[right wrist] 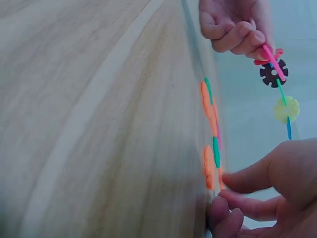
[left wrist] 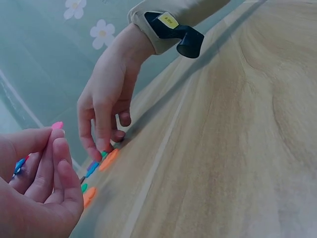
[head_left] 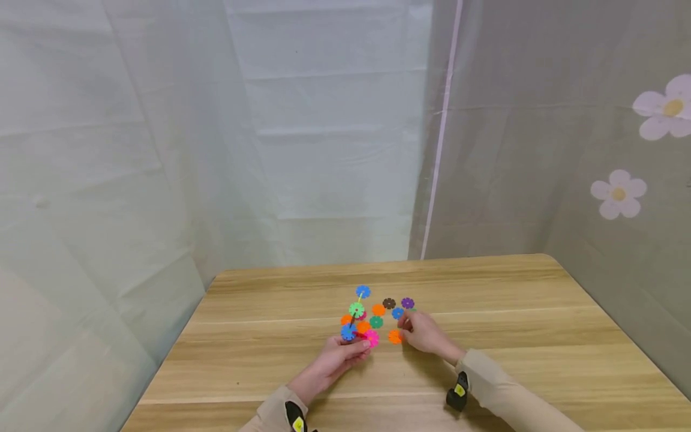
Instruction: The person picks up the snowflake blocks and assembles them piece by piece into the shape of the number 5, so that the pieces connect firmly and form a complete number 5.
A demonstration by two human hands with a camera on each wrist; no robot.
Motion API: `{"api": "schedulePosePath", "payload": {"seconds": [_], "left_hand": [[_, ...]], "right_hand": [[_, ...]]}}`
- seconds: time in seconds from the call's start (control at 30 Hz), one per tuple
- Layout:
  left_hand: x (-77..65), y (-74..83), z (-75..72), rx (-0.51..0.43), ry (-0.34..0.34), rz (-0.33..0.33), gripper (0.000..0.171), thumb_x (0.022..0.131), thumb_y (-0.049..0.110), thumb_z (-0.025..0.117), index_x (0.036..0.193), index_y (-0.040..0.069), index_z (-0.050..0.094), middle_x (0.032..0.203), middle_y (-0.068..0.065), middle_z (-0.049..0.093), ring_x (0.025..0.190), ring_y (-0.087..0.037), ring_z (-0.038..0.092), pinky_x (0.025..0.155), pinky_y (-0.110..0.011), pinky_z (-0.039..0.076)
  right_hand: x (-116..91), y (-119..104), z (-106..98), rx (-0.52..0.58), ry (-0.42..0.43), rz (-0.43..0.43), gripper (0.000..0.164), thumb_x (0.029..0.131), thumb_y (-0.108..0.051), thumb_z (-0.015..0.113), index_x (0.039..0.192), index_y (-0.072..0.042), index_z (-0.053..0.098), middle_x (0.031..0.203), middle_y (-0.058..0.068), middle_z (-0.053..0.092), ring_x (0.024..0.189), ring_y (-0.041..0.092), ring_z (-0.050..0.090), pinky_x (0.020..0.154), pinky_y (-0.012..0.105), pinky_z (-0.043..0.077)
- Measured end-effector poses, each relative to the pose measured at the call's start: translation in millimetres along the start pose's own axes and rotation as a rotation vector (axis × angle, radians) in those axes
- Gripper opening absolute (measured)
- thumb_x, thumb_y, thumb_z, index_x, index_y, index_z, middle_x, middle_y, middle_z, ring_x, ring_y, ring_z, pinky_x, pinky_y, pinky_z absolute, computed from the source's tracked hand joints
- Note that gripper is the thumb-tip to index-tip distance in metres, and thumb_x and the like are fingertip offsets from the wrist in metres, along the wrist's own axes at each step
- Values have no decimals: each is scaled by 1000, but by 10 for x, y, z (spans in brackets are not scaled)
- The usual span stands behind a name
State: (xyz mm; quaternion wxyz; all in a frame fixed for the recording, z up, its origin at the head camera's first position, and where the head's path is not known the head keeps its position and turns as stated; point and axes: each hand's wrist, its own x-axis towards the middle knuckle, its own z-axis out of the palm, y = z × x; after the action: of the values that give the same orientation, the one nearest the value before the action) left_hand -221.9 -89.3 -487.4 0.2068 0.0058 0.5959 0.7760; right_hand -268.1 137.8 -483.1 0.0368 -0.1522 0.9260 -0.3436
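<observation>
A chain of notched plastic discs is held up by my left hand (head_left: 341, 354), whose thumb and fingers pinch its pink disc (head_left: 372, 339). From there the chain runs through a blue disc (head_left: 348, 332) and a light green disc (head_left: 356, 309) to another blue disc (head_left: 363, 291); the brown disc (right wrist: 274, 73) between them shows in the right wrist view. My right hand (head_left: 423, 332) reaches down over loose discs, fingers bent and fingertips close to an orange disc (head_left: 395, 336) and a blue one (head_left: 397, 313). In the right wrist view, thumb and forefinger stand slightly apart.
More loose discs lie flat on the wooden table (head_left: 243, 348): a green disc (head_left: 376, 322), an orange disc (head_left: 378, 309), a brown disc (head_left: 388, 303) and a purple disc (head_left: 407, 303) among them. Pale curtains (head_left: 335, 150) hang behind the table's far edge.
</observation>
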Motion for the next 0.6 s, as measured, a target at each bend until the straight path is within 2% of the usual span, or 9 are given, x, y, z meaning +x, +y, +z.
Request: {"api": "schedulePosePath", "payload": {"seconds": [0.1, 0.23, 0.6], "left_hand": [[1, -15, -1, -3, -3, -3, 11, 89, 7, 67, 99, 2, 66, 84, 2, 71, 78, -7, 66, 76, -21, 55], [5, -32, -3, -6, -8, 0, 9, 90, 8, 67, 98, 3, 66, 83, 3, 71, 78, -7, 66, 77, -21, 55], [25, -42, 5, -17, 5, 10, 4, 88, 7, 68, 91, 5, 69, 78, 4, 70, 75, -7, 65, 75, -21, 54]], "right_hand": [[-11, -7, -1, -6, -32, 6, 17, 82, -9, 74, 94, -7, 62, 87, 4, 65, 81, 15, 60, 73, 32, 52], [-33, -21, -3, -15, -69, -35, 24, 77, -8, 79, 90, -7, 59, 83, 2, 61, 77, 14, 55, 70, 29, 48], [-65, -32, 32, 105, -77, -128, 18, 82, 3, 68, 89, -5, 54, 80, 2, 61, 72, 13, 53, 61, 21, 45]]}}
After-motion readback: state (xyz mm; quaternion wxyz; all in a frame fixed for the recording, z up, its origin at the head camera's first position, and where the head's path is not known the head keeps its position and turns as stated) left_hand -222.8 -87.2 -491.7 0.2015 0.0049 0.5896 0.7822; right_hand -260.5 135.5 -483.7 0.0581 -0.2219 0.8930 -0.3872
